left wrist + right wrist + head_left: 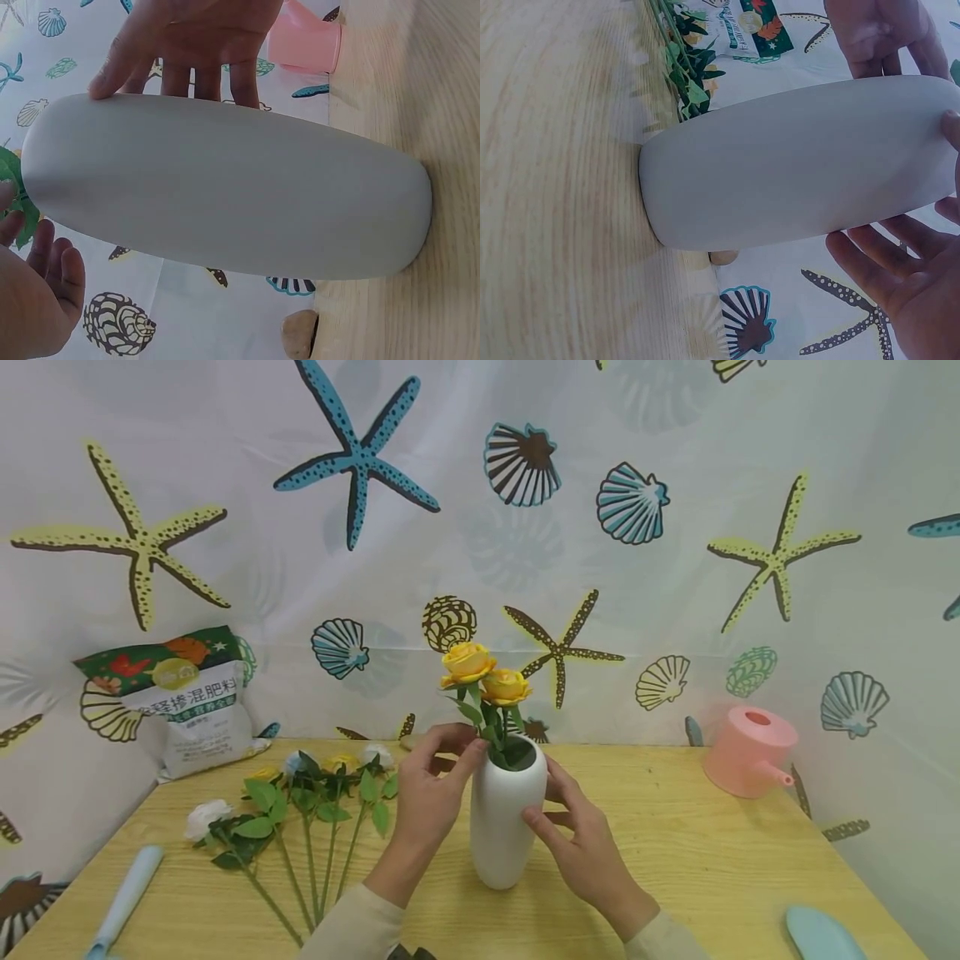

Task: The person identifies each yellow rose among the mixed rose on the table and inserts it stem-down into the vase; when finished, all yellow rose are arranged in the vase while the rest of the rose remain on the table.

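In the head view, a tall white vase (504,827) stands upright on the table. Two yellow roses (486,673) with green leaves rise from its mouth. My right hand (588,852) holds the vase from the right, thumb at its front and fingers reaching behind. My left hand (431,785) is at the upper left of the vase, thumb and fingertips by the rim and lowest leaves. In the left wrist view, its other fingers (56,262) are bent beside the vase. Whether thumb and forefinger pinch a leaf or stem cannot be made out.
Several white, yellow and blue artificial roses (311,827) lie left of the vase. A fertilizer bag (198,718) stands at the back left, a pale blue tool (123,902) at the front left. Rightward are a pink watering can (742,756) and a light blue object (821,935).
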Action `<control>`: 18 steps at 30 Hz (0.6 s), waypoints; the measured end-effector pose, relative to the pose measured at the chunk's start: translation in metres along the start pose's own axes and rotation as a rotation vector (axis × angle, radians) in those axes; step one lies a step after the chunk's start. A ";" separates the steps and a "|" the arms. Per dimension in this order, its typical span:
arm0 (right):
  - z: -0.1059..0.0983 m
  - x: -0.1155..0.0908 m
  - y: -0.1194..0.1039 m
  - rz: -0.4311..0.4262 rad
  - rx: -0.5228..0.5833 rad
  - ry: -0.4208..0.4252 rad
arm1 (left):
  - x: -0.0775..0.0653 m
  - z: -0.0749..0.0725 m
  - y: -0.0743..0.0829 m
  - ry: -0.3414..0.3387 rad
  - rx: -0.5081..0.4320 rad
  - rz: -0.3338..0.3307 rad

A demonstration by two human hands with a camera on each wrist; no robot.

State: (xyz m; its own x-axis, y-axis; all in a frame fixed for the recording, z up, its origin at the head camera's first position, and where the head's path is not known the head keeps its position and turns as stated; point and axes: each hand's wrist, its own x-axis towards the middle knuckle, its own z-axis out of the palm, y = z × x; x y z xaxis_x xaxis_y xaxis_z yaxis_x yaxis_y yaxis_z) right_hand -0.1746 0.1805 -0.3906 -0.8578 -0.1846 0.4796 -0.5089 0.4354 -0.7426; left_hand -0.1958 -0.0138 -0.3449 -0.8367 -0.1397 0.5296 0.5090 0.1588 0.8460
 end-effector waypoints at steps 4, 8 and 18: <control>0.000 0.000 -0.001 0.003 -0.002 0.000 | -0.002 -0.008 -0.007 0.024 -0.013 -0.010; 0.001 -0.001 -0.002 0.015 -0.002 0.000 | -0.003 -0.026 -0.019 0.070 0.004 -0.046; 0.000 -0.001 -0.003 0.039 -0.006 -0.002 | -0.010 -0.101 -0.058 0.046 0.331 -0.398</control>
State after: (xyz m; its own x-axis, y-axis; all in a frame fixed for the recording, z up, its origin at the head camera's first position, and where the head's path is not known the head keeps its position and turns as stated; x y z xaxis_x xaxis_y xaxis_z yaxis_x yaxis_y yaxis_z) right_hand -0.1723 0.1792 -0.3893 -0.8771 -0.1687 0.4497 -0.4746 0.4480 -0.7577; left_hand -0.1963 -0.1199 -0.3928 -0.9391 -0.2935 0.1789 0.0554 0.3843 0.9215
